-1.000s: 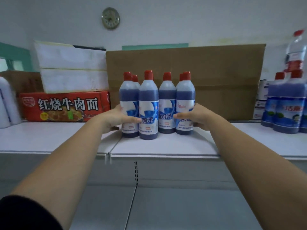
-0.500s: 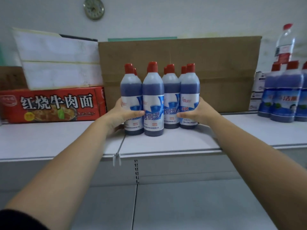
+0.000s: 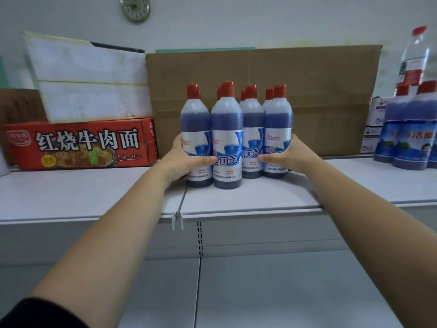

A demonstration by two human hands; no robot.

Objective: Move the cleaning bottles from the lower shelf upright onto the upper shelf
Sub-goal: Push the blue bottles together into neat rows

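Note:
Several cleaning bottles (image 3: pixel 227 136) with dark blue liquid, red caps and blue-white labels stand upright in a tight cluster on the white upper shelf (image 3: pixel 248 200). My left hand (image 3: pixel 186 159) wraps the leftmost bottle from the left side, thumb across its label. My right hand (image 3: pixel 287 155) presses the rightmost bottle from the right, thumb on its front. Both hands squeeze the cluster together. The grey lower shelf (image 3: pixel 272 292) below shows no bottles in view.
A big brown cardboard box (image 3: pixel 319 91) stands right behind the cluster. A red noodle carton (image 3: pixel 78 145) with white boxes (image 3: pixel 89 76) stacked on it is at the left. More blue bottles (image 3: pixel 406 138) and a clear bottle (image 3: pixel 415 58) stand at the right.
The view has shifted a little, and the cluster looks closer. Both hands stay clasped on the outer bottles, which stand on the upper shelf throughout.

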